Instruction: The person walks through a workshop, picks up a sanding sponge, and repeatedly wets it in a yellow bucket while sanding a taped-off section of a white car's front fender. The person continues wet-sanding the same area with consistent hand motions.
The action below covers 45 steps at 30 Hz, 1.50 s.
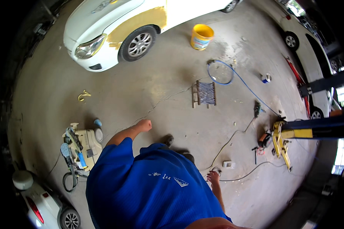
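Note:
My left hand is held out in front of my blue shirt above the concrete floor, its fingers curled into a fist with nothing visible in it. Lower on the right hangs my right hand, fingers loosely apart and holding nothing that I can see. Behind that hand, a cable and a small pale box lie on the floor. Ahead stands a low woven stool, out of reach of both hands. Left of me is a beige tool cart carrying a sander and hoses.
A white car with tan filler on its fender stands ahead left. Near it is a yellow bucket. A blue hose loops across the floor towards a yellow lift arm. A small can and yellow hook-shaped piece lie farther out.

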Each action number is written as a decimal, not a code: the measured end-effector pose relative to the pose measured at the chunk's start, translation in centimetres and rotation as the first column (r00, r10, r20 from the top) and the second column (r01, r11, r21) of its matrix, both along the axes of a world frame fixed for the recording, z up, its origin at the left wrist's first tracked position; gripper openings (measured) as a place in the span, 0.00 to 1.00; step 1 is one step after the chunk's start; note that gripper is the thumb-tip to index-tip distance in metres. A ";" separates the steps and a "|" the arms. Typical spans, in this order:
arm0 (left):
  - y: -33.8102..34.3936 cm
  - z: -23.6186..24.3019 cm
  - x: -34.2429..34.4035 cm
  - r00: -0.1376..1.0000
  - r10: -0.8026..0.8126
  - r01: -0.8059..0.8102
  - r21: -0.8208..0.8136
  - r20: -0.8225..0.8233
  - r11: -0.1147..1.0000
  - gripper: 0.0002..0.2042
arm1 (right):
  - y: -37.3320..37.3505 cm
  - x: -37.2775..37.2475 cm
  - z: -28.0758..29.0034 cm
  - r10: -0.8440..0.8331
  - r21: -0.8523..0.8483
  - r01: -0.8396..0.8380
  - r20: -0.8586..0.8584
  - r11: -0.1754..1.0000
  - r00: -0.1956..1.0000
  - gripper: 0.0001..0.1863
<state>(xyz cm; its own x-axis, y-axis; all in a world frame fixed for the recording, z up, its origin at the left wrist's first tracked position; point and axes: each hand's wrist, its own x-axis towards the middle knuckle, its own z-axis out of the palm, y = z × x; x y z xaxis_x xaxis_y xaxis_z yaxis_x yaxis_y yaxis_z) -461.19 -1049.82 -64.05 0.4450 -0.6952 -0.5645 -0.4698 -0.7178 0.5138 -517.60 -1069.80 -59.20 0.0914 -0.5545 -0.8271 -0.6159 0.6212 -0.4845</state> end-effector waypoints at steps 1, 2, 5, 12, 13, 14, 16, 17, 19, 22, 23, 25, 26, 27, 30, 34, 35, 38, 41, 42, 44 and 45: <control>1.4 -0.5 0.7 0.999 0.028 -0.029 0.047 0.028 0.998 0.09 | -1.3 1.3 -0.8 0.070 0.036 -0.070 0.028 0.997 0.997 0.14; 3.2 -0.7 0.9 0.997 0.053 -0.058 0.094 0.058 0.994 0.10 | -2.3 2.6 -1.7 0.136 0.071 -0.140 0.059 0.988 0.989 0.14; 4.7 0.3 0.3 0.999 -0.013 0.003 0.285 0.034 0.959 0.12 | -6.3 2.7 -5.2 0.387 0.100 -0.389 0.038 0.916 0.921 0.12; 2.3 3.4 -1.5 0.982 0.187 -0.175 0.337 -0.004 0.925 0.12 | -21.5 4.8 -9.7 0.114 0.265 -0.049 -0.237 0.963 0.965 0.09; 1.3 3.6 -1.9 0.961 0.274 -0.256 0.263 -0.033 0.930 0.12 | -23.8 5.4 -10.0 0.117 0.274 -0.043 -0.259 0.961 0.959 0.10; 0.4 3.7 -1.7 0.932 0.356 -0.338 0.189 -0.070 0.922 0.12 | -26.3 7.2 -10.9 0.184 0.291 -0.102 -0.271 0.951 0.945 0.11; -0.9 3.4 -1.9 0.864 0.487 -0.457 0.208 -0.129 0.865 0.13 | -32.8 10.9 -12.3 0.453 0.349 -0.341 -0.322 0.873 0.831 0.11; -1.3 3.8 -2.2 0.840 0.534 -0.505 0.223 -0.093 0.834 0.13 | -35.3 14.3 -12.6 0.538 0.299 -0.463 -0.261 0.834 0.801 0.11; -1.8 3.3 -2.7 0.834 0.551 -0.530 0.239 -0.027 0.813 0.12 | -40.1 23.4 -12.3 0.563 0.192 -0.535 -0.155 0.823 0.811 0.08; -3.0 4.0 -2.7 0.772 0.625 -0.552 0.362 -0.118 0.751 0.12 | -44.1 37.7 -10.7 0.466 0.001 -0.466 -0.024 0.885 0.884 0.09; -3.1 3.8 -2.2 0.769 0.626 -0.548 0.369 -0.129 0.750 0.12 | -44.8 42.5 -10.2 0.508 -0.021 -0.508 -0.013 0.861 0.861 0.09; -2.6 2.1 -1.4 0.742 0.651 -0.575 0.347 -0.162 0.741 0.11 | -45.4 51.5 -9.5 0.565 -0.055 -0.564 0.020 0.824 0.825 0.09; -3.1 1.9 0.0 0.726 0.670 -0.588 0.364 -0.157 0.722 0.11 | -45.6 54.5 -9.4 0.567 -0.059 -0.565 0.046 0.823 0.822 0.09; -3.7 1.9 1.8 0.703 0.696 -0.611 0.373 -0.149 0.698 0.11 | -45.4 57.9 -9.2 0.590 -0.050 -0.588 0.045 0.807 0.806 0.09; -5.0 2.0 8.5 0.722 0.678 -0.572 0.436 -0.133 0.695 0.10 | -43.4 66.0 -7.8 0.698 0.010 -0.699 0.043 0.715 0.715 0.09; -6.3 2.5 19.6 0.679 0.718 -0.697 0.172 -0.153 0.696 0.10 | -42.0 75.4 -5.8 0.819 0.050 -0.823 0.078 0.566 0.568 0.09; -6.7 2.6 22.2 0.602 0.785 -0.778 0.117 -0.145 0.617 0.10 | -41.9 77.0 -5.2 0.817 0.028 -0.819 0.058 0.573 0.574 0.09; -8.0 3.6 30.7 0.423 0.886 -0.900 0.023 -0.190 0.435 0.10 | -42.1 82.5 -4.5 0.819 0.031 -0.820 0.035 0.572 0.572 0.08; -8.9 3.8 37.4 0.382 0.902 -0.918 0.035 -0.200 0.396 0.10 | -43.8 88.6 -6.0 0.862 0.033 -0.862 0.019 0.506 0.506 0.08; -8.8 3.9 39.0 0.373 0.909 -0.918 0.066 -0.188 0.391 0.10 | -44.0 90.9 -6.5 0.884 0.030 -0.884 0.015 0.467 0.467 0.07; -8.0 2.8 41.0 0.375 0.913 -0.913 0.107 -0.163 0.394 0.11 | -44.1 96.2 -7.1 0.885 -0.073 -0.883 0.085 0.463 0.457 0.07; -6.7 0.4 41.2 0.383 0.912 -0.910 0.111 -0.146 0.400 0.11 | -44.0 100.2 -7.4 0.887 -0.132 -0.879 0.127 0.458 0.444 0.07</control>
<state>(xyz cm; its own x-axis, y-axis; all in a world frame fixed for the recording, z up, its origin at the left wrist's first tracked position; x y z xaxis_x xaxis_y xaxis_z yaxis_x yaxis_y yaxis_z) -419.94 -1056.55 -63.62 0.7125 0.0770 -0.6974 0.5555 -0.6691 0.4937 -417.38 -1113.83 -66.55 0.6728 -0.1289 -0.7285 -0.7344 -0.2356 -0.6365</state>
